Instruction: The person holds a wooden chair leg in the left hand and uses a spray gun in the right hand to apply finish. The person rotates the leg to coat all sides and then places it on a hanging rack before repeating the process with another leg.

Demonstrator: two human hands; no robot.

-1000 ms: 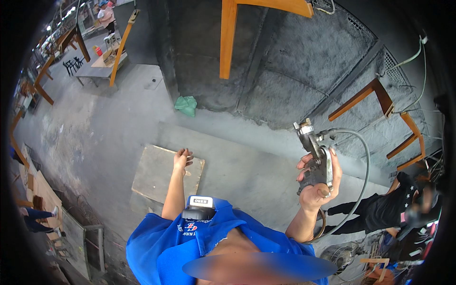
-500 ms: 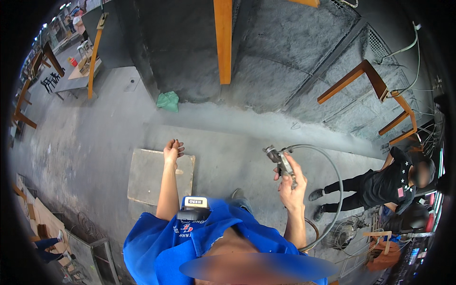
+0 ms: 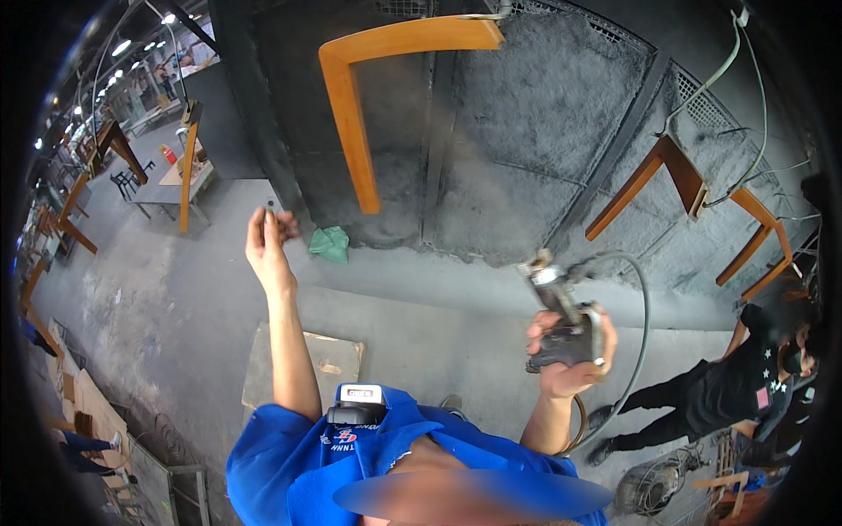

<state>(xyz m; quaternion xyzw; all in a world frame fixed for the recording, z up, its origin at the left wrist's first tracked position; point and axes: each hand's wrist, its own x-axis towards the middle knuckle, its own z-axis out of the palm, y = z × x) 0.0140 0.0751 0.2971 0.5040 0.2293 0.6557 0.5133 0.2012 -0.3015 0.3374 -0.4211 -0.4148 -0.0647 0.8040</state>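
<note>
My right hand [image 3: 579, 355] grips a metal spray gun [image 3: 561, 302], its nozzle pointing up and away toward the dark wall; motion smears it a little. A grey hose [image 3: 647, 307] loops from the gun down past my forearm. My left hand [image 3: 272, 241] is raised at the left, fingers loosely bent and apart, with nothing in them. Beyond both hands, a bent orange-brown wooden furniture frame [image 3: 351, 114] hangs from a hook at its upper right end. Neither hand touches it.
A dark, dust-coated panel wall [image 3: 517, 131] stands ahead. More wooden frames hang at the right [image 3: 631, 188] and left [image 3: 189, 171]. A green cloth or bag [image 3: 330, 245] lies by the wall's foot, a flat board [image 3: 329, 355] near me. A person in black [image 3: 728, 377] stands right.
My left hand has risen up and to the left. The right hand has moved right with the spray gun. The wooden frame has turned, now showing its bent corner, and the view has tilted upward.
</note>
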